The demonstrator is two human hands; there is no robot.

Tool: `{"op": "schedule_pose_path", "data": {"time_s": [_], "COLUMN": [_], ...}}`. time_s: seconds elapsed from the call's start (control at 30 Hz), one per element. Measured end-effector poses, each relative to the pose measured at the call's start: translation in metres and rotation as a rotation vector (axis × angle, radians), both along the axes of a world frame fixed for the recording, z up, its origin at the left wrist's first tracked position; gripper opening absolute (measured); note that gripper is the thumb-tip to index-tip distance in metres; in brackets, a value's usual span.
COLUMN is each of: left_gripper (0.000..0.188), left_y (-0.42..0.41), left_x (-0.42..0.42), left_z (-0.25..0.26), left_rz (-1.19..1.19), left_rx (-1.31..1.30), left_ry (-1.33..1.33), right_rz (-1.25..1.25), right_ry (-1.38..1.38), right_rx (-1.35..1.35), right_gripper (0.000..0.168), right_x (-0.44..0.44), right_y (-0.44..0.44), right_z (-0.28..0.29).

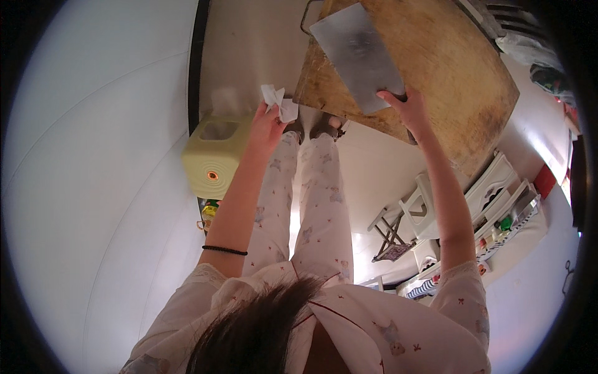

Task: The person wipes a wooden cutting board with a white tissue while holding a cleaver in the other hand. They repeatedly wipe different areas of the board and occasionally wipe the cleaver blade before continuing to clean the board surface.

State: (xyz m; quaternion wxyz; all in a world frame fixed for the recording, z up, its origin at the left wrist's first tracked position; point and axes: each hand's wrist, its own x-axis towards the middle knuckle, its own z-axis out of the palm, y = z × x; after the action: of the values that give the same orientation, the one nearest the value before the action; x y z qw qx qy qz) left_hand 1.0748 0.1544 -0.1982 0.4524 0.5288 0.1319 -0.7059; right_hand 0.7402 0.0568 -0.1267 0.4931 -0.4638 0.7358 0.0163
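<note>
My right hand (411,112) grips the near corner of a flat, rectangular grey plate (357,56), which looks like metal. Thumb on top, the hand holds it over a worn wooden tabletop (448,75); whether the plate rests on the wood I cannot tell. A dark, smudged patch marks the plate's middle. In my left hand (268,124) is a crumpled white tissue (280,100), pinched between the fingers. That hand is left of the tabletop's edge, above the floor and close to a pale yellow plastic stool (212,161).
A white wall (107,140) rises on the left. To the right stand a folding stool (391,238), a whitish plastic stool (420,205) and a low shelf (495,233) holding several small items. A bent metal rod (304,18) sticks out at the tabletop's far left.
</note>
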Motion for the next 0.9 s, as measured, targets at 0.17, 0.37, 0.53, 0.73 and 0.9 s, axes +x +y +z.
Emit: {"op": "schedule_pose_path", "data": {"time_s": [0.17, 0.37, 0.53, 0.73, 0.9], "left_gripper": [0.031, 0.031, 0.037, 0.040, 0.040], "left_y": [-0.019, -0.057, -0.088, -0.106, -0.110], "left_x": [-0.001, 0.008, 0.003, -0.008, -0.010], "left_z": [-0.006, -0.010, -0.009, -0.012, -0.010], "left_rz": [-0.033, -0.073, -0.151, -0.245, -0.271], "left_rx": [-0.077, -0.206, -0.249, -0.265, -0.260], "left_ry": [-0.069, -0.095, -0.098, -0.027, -0.010], "right_rz": [-0.102, -0.346, -0.665, -0.721, -0.731], "right_ry": [0.026, 0.024, -0.039, 0.016, 0.028], "right_rx": [-0.106, -0.102, -0.109, -0.206, -0.235], "right_gripper": [0.055, 0.049, 0.042, 0.046, 0.051], "right_x": [0.026, 0.045, 0.067, 0.114, 0.148], "right_y": [0.032, 0.082, 0.115, 0.117, 0.110], "right_z": [0.004, -0.013, -0.005, -0.011, -0.014]}}
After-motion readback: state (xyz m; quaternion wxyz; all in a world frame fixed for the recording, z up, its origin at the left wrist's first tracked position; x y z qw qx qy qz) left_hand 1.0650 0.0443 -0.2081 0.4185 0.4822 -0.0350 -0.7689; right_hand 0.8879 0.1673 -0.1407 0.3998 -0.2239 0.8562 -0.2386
